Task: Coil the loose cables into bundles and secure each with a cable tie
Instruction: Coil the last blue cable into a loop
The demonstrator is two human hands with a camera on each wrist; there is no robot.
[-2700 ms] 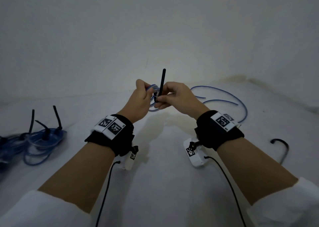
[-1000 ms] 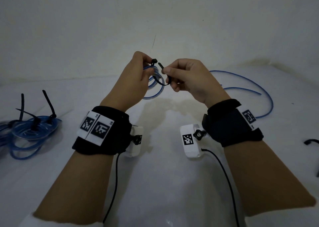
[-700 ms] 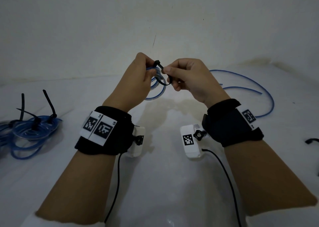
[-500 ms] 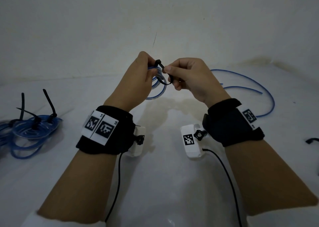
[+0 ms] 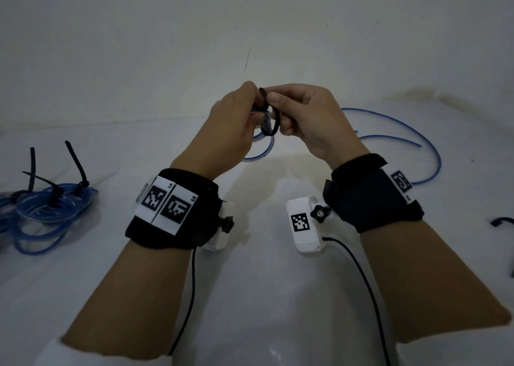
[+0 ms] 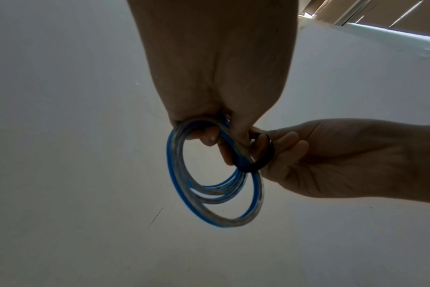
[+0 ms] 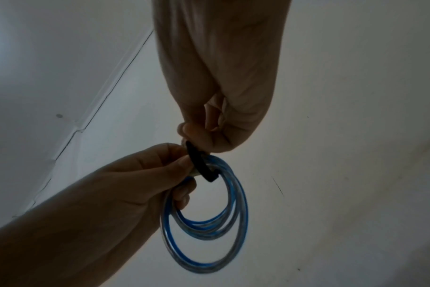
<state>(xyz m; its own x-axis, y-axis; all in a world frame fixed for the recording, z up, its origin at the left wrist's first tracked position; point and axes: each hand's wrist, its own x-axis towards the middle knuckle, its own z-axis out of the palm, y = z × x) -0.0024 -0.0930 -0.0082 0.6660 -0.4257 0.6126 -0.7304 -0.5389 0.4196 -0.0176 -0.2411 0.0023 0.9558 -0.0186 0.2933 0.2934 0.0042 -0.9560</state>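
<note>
- Holding item 1: blue cable coil (image 6: 212,186), several loops, carried clear of the tabletop (image 5: 250,296) by the left hand (image 5: 222,140), whose fingers curl through and round the upper loops.
- Item 2: black cable tie (image 5: 274,121), looped round one side of the coil; right hand (image 5: 308,121) pinches it between thumb and forefinger near the top, close against the left thumb.
- Tie condition: loop appears closed but slack, standing off the strands in the left wrist view; whether the tail is fully through the head cannot be told. Judged as the threading or early tightening step.
- Item 3: finished bundles (image 5: 52,207), blue, at far left on the tabletop, each showing black ties with tails standing up. Count unclear, at least 2 ties visible.
- Item 4: loose blue cable (image 5: 434,154), uncoiled, lying at right behind the right wrist.
- Item 5: spare black tie (image 5: 500,222), at the right edge, partly out of frame.
- Progress, as judged: some bundles done; 1 in hand needing cinching; at least 1 cable left to coil and tie.
</note>
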